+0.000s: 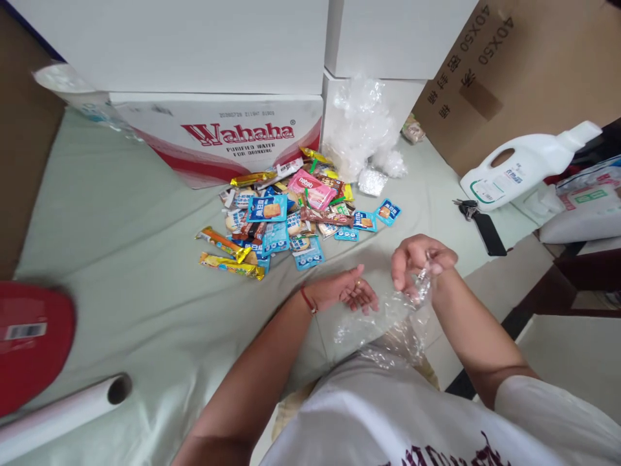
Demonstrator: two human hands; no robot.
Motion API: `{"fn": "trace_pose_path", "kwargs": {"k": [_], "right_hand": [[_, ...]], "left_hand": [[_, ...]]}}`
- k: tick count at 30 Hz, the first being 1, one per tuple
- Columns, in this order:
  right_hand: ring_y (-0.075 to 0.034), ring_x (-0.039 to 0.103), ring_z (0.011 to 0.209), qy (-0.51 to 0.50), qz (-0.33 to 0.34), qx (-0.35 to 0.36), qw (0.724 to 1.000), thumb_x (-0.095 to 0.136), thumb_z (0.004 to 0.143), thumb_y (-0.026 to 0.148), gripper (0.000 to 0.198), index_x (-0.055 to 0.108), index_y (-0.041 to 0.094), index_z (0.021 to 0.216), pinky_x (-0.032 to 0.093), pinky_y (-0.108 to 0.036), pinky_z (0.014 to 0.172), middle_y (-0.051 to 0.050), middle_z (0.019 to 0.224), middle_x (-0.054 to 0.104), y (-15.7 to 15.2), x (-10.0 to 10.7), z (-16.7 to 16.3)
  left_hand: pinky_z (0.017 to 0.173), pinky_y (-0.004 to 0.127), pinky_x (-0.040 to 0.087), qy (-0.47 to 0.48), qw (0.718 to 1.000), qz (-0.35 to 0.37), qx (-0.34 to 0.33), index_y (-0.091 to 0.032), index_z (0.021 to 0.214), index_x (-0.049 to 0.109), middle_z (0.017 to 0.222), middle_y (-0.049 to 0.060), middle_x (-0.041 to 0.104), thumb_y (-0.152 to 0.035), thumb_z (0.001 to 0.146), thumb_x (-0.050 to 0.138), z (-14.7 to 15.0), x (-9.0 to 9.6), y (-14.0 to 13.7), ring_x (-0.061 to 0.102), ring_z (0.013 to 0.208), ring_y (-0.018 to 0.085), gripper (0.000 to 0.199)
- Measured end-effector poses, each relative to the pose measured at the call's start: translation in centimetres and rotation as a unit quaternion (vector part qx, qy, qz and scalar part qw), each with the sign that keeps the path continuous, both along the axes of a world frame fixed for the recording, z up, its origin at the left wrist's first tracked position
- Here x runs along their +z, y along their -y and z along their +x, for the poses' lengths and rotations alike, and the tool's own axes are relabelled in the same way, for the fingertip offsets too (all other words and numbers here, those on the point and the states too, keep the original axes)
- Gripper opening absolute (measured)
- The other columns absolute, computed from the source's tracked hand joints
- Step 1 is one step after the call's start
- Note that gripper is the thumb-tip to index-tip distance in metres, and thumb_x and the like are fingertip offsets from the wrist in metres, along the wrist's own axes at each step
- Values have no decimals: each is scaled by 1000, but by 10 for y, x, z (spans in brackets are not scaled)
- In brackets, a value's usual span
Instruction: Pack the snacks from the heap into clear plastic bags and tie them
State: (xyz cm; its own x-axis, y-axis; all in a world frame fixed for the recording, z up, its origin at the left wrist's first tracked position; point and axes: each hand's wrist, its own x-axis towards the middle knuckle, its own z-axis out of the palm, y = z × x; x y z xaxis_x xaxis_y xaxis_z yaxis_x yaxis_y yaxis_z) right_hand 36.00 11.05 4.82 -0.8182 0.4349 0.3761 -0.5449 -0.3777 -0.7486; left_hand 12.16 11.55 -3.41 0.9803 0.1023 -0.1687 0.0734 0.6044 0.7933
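Observation:
A clear plastic bag (412, 323) hangs crumpled from my right hand (421, 262), whose fingers pinch its upper edge. To the left of it, my left hand (347, 291) has its palm turned up and its fingers apart, with nothing in it. The bag hangs just to the right of those fingers; whether they touch it I cannot tell. Beyond both hands lies a loose pile of wrapped snacks (276, 233), with blue packets, yellow sticks and a pink wafer packet (313, 189) on top.
A white Wahaha carton (242, 139) stands behind the pile, beside a heap of crumpled clear plastic (361, 129). On the right are a white detergent bottle (524, 165) and keys with a black holder (488, 232). A red object (33, 362) and a white roll (68, 417) lie left.

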Motion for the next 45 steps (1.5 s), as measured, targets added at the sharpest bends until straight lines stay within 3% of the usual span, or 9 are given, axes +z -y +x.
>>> {"fn": "trace_pose_path", "kwargs": {"k": [6,9,14,21,27,31,37,42,45], "right_hand": [[-26,76,65,122,-2,-85,989,82,71,36,35,54,18,63,60,-37,60,-19,102,79,-21,-8,-30],[-27,76,75,214,51,-116,969,82,72,45,35,60,19,63,61,-42,71,-18,103,78,-19,9,-28],[-27,72,103,337,193,-128,913,72,89,39,20,76,20,84,55,-48,95,-16,116,75,4,42,1],[-23,70,93,348,205,-172,898,67,96,43,27,76,19,88,55,-41,87,-13,101,74,16,28,1],[-23,71,89,325,212,-213,897,71,94,50,33,75,19,82,55,-40,86,-11,92,73,9,32,-21],[-27,69,102,306,242,-232,891,69,95,50,35,76,20,79,52,-46,95,-10,84,72,13,41,-6],[-32,61,123,390,216,-247,861,77,87,53,37,74,21,68,44,-50,107,-11,87,73,27,30,38],[-25,60,118,462,81,-532,705,80,76,32,13,73,22,74,49,-40,100,-8,119,68,41,5,33],[-18,62,88,421,-53,-590,687,77,78,43,20,72,23,82,53,-30,73,-4,99,69,57,-4,9]], "left_hand": [[65,33,45,6,999,15,47,-15,85,79,92,14,80,-75,89,55,2,7,10,63,70,21,65],[64,30,46,7,993,24,115,-15,75,74,85,13,79,-61,79,78,-3,8,3,63,64,17,46],[58,26,48,-70,976,-5,206,-17,75,66,83,11,78,-71,71,81,-6,6,-8,68,63,16,56],[38,25,23,-133,986,96,34,-15,68,73,74,16,77,-100,74,38,-3,12,-2,53,40,12,92],[46,26,27,-113,972,203,23,-19,64,73,60,4,69,-74,74,74,-6,26,6,37,43,9,56],[62,26,43,-120,962,159,189,-19,69,69,71,2,71,-56,69,86,-23,27,18,55,63,13,41],[78,31,55,-128,905,-50,401,-18,82,66,96,5,74,-45,68,91,-57,21,45,70,87,18,39],[71,28,56,-165,835,-66,521,-19,79,56,80,-1,69,-49,60,93,-46,21,60,68,73,15,51],[68,26,53,-182,796,-7,577,-21,80,54,77,-3,65,-51,67,88,-30,25,67,66,73,14,48]]}}
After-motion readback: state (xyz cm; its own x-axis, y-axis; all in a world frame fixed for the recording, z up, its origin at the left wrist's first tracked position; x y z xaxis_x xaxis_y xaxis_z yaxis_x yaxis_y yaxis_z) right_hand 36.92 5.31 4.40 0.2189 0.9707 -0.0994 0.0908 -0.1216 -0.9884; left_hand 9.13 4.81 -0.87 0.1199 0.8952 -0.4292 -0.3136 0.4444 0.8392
